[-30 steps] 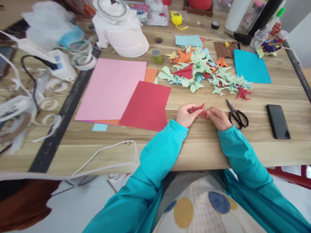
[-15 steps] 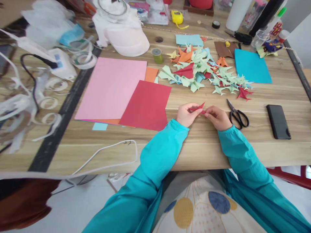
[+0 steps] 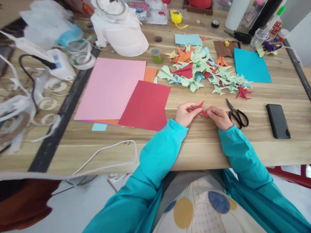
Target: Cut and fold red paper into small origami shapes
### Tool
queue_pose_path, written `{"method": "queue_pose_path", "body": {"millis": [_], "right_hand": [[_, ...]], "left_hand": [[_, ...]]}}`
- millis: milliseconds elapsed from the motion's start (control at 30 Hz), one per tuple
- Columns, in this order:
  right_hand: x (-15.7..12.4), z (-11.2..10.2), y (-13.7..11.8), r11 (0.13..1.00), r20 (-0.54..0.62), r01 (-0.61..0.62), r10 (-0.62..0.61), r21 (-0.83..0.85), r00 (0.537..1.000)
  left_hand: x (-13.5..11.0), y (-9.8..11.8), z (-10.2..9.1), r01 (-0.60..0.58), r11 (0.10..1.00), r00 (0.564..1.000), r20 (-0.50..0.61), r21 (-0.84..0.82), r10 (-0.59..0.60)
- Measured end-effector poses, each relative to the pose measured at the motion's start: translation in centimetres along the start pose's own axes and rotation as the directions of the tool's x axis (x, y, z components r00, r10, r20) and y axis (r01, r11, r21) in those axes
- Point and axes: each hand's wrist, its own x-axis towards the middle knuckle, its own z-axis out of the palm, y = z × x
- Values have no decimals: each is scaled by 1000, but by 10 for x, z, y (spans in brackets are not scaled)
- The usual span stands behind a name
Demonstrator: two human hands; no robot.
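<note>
A small red folded paper plane [image 3: 201, 109] is held above the table between my two hands. My left hand [image 3: 186, 113] pinches its body between thumb and fingers. The fingertips of my right hand [image 3: 220, 117] are closed on its right end, near a short point that sticks downward. One pointed wing rises from the middle. Just right of my right hand lie black-handled scissors [image 3: 237, 114]. Beyond both hands spreads a heap of folded paper planes [image 3: 201, 63] in green, orange, red and blue. Left of my left hand is a red paper sheet [image 3: 147, 105].
Under the red sheet lies pink paper [image 3: 111, 87]. A black phone [image 3: 278, 121] rests at the right, with blue paper [image 3: 252, 65] behind it. A green thread spool [image 3: 156, 55] stands left of the heap. White cable [image 3: 104, 149] and tape strips [image 3: 50, 119] occupy the left side.
The red paper piece has turned slightly in my hands, and its right end now shows a point downward. My right hand has shifted a little to the right.
</note>
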Motion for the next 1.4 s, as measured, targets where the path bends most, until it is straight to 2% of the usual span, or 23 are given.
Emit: {"method": "queue_pose_path", "body": {"millis": [200, 467, 667, 867, 967, 1233, 1400], "right_hand": [[-1, 5, -3, 985, -92, -126, 138, 119, 986], [-1, 7, 2, 981, -58, -153, 161, 122, 985], [0, 3, -5, 954, 4, -193, 197, 229, 980], [1, 5, -13, 910, -16, -203, 224, 361, 974], [0, 6, -11, 918, -7, -217, 233, 332, 973], [-3, 7, -5, 992, -148, -78, 92, 98, 985], [-4, 10, -8, 996, -182, -82, 89, 48, 979]], "left_hand": [[1, 0, -1, -8, 999, 999, -41, -43, 6], [0, 1, 0, 8, 999, 1000, -23, -32, -8], [0, 0, -1, 25, 997, 999, 27, -79, -23], [4, -5, -4, 38, 992, 999, -2, -116, -38], [3, -4, -4, 14, 995, 1000, -15, -101, -16], [-1, 3, -2, 26, 999, 999, 30, -29, -25], [0, 2, -3, 36, 999, 998, 43, -32, -34]]}}
